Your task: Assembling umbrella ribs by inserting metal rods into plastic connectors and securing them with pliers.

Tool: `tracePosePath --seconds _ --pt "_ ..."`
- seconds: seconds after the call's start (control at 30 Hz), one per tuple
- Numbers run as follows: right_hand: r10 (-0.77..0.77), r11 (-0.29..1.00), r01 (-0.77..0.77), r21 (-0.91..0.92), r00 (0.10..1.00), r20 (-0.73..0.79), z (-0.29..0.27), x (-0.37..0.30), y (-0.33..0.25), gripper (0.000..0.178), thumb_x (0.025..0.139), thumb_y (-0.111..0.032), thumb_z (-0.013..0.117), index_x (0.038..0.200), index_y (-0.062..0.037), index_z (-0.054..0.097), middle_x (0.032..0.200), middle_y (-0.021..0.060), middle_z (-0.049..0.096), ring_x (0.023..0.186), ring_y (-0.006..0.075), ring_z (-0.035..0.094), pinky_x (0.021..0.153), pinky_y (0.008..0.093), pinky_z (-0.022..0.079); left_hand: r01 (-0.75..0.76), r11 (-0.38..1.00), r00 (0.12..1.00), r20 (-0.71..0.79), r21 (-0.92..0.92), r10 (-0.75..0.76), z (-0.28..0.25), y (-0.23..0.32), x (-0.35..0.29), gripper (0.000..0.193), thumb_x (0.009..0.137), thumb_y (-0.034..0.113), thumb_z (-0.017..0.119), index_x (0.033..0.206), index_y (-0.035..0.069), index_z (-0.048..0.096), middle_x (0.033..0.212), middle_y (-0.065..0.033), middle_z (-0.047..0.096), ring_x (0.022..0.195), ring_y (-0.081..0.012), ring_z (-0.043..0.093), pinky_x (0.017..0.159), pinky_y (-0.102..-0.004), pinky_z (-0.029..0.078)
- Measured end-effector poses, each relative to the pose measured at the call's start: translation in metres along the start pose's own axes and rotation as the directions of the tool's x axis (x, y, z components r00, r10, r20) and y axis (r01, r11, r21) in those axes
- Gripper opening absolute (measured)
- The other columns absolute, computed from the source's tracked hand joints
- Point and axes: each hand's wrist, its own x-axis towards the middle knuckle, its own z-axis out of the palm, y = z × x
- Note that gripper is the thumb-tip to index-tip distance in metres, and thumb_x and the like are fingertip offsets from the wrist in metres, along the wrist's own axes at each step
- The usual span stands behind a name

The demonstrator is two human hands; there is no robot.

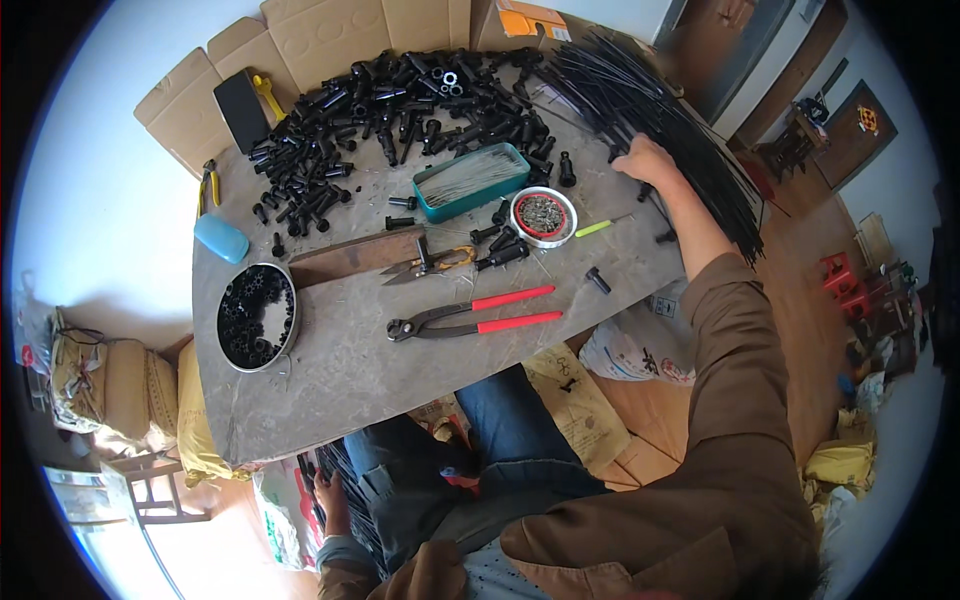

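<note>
The right hand rests on the black rod bundle at the tabletop's far right edge, fingers hidden among the rods. The left hand, below the tabletop, grips more rods. A careless tug could spill the overhanging bundle.
</note>
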Motion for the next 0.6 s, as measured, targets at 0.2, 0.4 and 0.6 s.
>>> tracePosePath --seconds 0.2,0.4,0.6 --pt "0.193 0.98 -0.184 0.078 0.974 -0.119 0.019 0.018 0.005 0.033 0.083 -0.019 0.053 0.112 -0.0042 0.063 0.121 0.0197 0.059 0.115 0.0354 0.055 0.094 0.0419 0.046 0.117 0.991 0.992 0.058 -0.067 -0.114 0.004 -0.077 -0.003 0.057 0.077 0.038 0.068 0.116 -0.003 0.059 0.101 -0.0174 0.066 0.094 -0.0295 0.063 0.086 -0.0373 0.047" --pt "0.18 0.983 -0.181 -0.025 0.983 -0.046 0.014 0.013 -0.012 0.037 0.084 -0.024 0.056 0.117 -0.0068 0.062 0.122 0.0168 0.06 0.114 0.0329 0.056 0.094 0.0403 0.046 0.24 0.962 0.97 0.076 -0.129 -0.232 0.02 -0.135 0.011 0.054 0.078 0.038 0.066 0.112 -0.003 0.062 0.102 -0.018 0.067 0.096 -0.0293 0.063 0.087 -0.0385 0.046" --pt "0.177 0.984 -0.175 0.021 0.98 -0.089 0.016 0.023 0.003 0.046 0.076 -0.035 0.069 0.107 -0.0019 0.065 0.117 0.0196 0.062 0.112 0.0342 0.058 0.092 0.0428 0.047 0.152 0.958 0.988 0.073 -0.243 -0.138 0.025 -0.128 0.015 0.042 0.084 0.033 0.063 0.112 0.002 0.059 0.072 -0.0036 0.057 0.05 -0.0138 0.049 0.043 -0.0291 0.037"
